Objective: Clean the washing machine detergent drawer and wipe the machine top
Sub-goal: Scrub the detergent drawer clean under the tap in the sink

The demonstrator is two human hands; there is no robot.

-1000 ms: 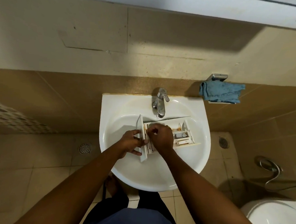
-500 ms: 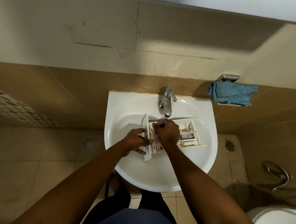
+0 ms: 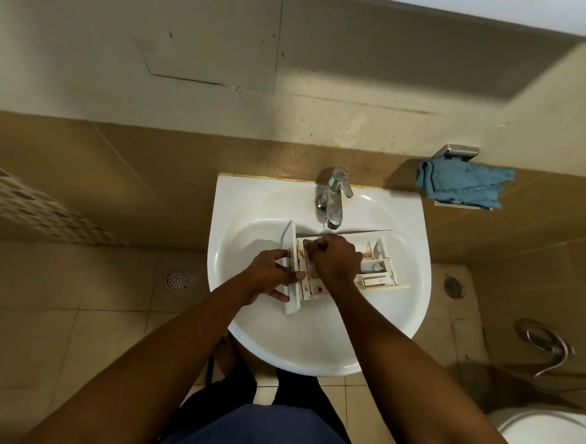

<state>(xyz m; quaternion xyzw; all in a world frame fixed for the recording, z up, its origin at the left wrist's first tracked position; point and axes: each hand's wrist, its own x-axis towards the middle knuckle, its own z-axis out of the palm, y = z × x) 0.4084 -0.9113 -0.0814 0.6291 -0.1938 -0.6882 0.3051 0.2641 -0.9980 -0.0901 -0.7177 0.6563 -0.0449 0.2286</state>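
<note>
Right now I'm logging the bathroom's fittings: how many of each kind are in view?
Sink: 1
Tap: 1
Floor drains: 2
Toilet: 1
Spray hose: 1
Total: 6

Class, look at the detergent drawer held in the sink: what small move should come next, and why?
Probably keep rubbing the stained compartment. The left hand steadies the detergent drawer by its front panel in the sink, the right hand is fisted over it, and brownish residue shows near the front.
</note>
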